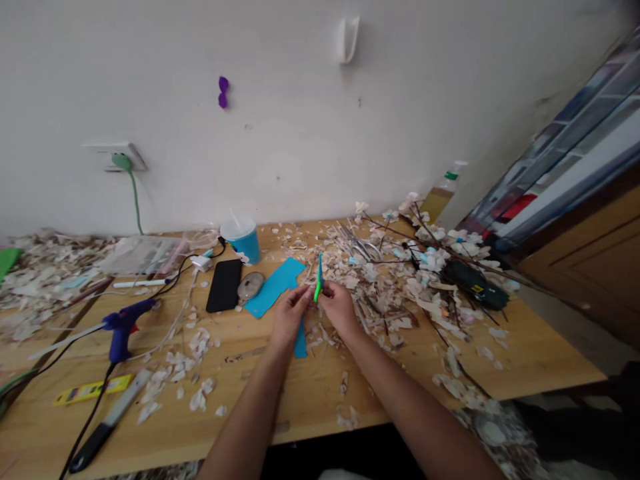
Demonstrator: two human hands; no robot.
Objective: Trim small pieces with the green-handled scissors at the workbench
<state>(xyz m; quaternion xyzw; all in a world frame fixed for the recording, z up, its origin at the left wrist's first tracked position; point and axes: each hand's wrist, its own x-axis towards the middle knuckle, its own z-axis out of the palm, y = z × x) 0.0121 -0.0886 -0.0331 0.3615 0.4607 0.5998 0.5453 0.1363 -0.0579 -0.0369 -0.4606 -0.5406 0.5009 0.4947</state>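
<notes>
My right hand [337,303] is closed round small scissors [319,277] with a bright green handle and a blue tip pointing away from me. Close beside it, my left hand [291,308] has its fingers pinched together near the scissors; what is in them is too small to make out. A sheet of blue paper [273,288] with a cut-out edge lies just beyond my left hand. Under that hand, a narrow blue strip [300,343] shows on the table. Pale paper scraps [380,300] are heaped to the right of my hands.
Metal scissors [363,247] lie on the scraps. Branches with white flowers [435,257] spread across the right side. To the left are a blue cup [243,240], a black phone [224,285], a round clear tape roll [251,285], a glue gun [123,327] with cables and a black-handled tool [110,420].
</notes>
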